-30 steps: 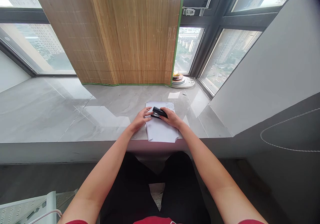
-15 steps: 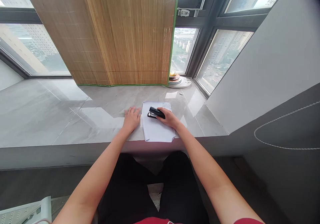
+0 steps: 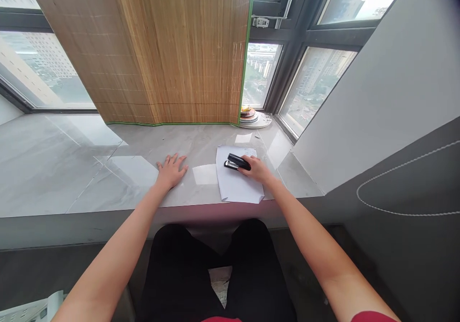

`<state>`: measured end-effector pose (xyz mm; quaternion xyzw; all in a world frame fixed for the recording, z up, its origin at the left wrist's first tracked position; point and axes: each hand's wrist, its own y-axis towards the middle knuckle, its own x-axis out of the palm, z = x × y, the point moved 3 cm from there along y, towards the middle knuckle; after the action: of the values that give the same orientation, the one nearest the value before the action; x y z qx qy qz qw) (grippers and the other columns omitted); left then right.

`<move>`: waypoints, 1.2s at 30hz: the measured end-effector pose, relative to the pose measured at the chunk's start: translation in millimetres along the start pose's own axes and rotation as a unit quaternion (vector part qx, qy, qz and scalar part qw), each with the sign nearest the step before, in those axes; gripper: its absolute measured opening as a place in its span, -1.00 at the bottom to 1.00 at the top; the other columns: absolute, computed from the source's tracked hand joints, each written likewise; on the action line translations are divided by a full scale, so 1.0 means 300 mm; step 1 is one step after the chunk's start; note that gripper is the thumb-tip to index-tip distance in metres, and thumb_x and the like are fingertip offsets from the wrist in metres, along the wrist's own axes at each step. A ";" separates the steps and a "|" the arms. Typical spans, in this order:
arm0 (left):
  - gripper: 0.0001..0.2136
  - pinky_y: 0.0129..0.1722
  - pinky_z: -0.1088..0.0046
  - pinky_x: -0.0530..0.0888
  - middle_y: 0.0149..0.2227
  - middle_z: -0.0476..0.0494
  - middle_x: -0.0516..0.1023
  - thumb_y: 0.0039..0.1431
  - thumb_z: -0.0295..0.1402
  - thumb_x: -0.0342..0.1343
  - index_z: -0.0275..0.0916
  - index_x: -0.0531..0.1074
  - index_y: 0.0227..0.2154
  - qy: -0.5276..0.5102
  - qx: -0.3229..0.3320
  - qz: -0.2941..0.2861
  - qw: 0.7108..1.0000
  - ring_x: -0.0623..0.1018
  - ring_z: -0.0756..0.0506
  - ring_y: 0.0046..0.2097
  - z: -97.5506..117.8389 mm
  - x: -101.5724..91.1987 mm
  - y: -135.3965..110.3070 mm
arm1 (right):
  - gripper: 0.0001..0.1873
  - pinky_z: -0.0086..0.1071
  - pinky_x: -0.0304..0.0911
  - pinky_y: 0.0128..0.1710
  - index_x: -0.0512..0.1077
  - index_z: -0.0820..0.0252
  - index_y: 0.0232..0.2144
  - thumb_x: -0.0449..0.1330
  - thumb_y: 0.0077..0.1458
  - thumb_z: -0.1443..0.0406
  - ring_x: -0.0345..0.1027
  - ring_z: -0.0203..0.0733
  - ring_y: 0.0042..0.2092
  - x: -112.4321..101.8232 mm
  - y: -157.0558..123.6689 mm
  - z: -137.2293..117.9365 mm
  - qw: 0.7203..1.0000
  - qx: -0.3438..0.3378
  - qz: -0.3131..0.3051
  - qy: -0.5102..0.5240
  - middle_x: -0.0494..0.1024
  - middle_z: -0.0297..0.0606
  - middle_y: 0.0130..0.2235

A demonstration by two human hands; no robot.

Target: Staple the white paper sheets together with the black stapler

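Observation:
A black stapler [image 3: 237,162] is gripped in my right hand [image 3: 256,167], its nose pointing left above white sheets of paper [image 3: 239,187]. The paper lies near the front edge of the marble windowsill [image 3: 118,188], with some print or writing at its far right corner, partly covered by my hand. To the left of the paper, apart from it, my left hand [image 3: 171,171] rests on the sill with its fingers spread and nothing in it.
A bamboo blind [image 3: 187,63] hangs down to the back of the sill. Stacked plates [image 3: 251,117] stand by the window corner. A beaded cord [image 3: 359,192] loops at the right wall. A white plastic piece [image 3: 32,310] shows at bottom left.
My left hand has moved left, away from the paper, and its fingers have spread. My right hand, the stapler and the paper have shifted slightly to the right.

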<state>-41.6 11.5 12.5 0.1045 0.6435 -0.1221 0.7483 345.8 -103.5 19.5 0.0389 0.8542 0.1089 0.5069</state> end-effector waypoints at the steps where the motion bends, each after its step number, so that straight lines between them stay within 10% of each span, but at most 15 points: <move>1: -0.38 0.47 -0.56 0.01 0.64 -0.25 0.05 0.56 -0.01 -0.24 -0.04 0.25 0.54 -0.001 -0.003 0.005 1.000 0.01 -0.49 0.64 0.001 0.002 0.000 | -0.68 -0.26 0.35 -0.10 0.55 0.04 0.04 0.35 0.29 0.11 0.49 -0.03 -0.14 -0.032 -0.023 0.048 1.000 0.006 0.006 0.003 0.58 -0.18 -0.18; 8: -0.39 0.48 -0.53 0.03 0.62 -0.23 0.13 0.54 0.00 -0.23 0.00 0.30 0.50 -0.008 -0.014 0.018 1.000 0.06 -0.48 0.62 0.018 0.009 0.001 | -0.59 -0.18 0.37 -0.09 0.55 0.05 0.04 0.30 0.27 -0.01 0.48 0.01 -0.17 -0.150 -0.137 0.275 0.998 0.036 0.046 0.033 0.59 -0.18 -0.17; 26: -0.41 0.48 -0.52 0.01 0.61 -0.27 0.16 0.53 -0.03 -0.19 -0.05 0.33 0.48 -0.022 -0.012 0.033 0.999 0.07 -0.49 0.62 0.024 0.004 -0.007 | -0.63 -0.10 0.42 0.00 0.53 0.05 0.04 0.29 0.27 0.05 0.51 0.07 -0.10 -0.136 -0.141 0.255 0.995 0.041 0.084 0.031 0.58 -0.15 -0.14; 36: -0.44 0.49 -0.46 0.10 0.54 -0.25 0.30 0.58 -0.11 -0.29 -0.06 0.37 0.43 -0.057 -0.017 0.055 0.997 0.18 -0.41 0.58 0.017 -0.009 -0.006 | -0.69 -0.16 0.39 0.01 0.49 0.02 0.05 0.35 0.30 0.14 0.49 0.04 -0.05 0.104 -0.022 -0.197 0.998 0.007 0.027 0.049 0.57 -0.16 -0.14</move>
<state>-37.9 8.3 15.8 0.1201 0.5947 -0.0754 0.7914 279.2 -113.1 18.5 0.0603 0.8773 0.1187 0.4611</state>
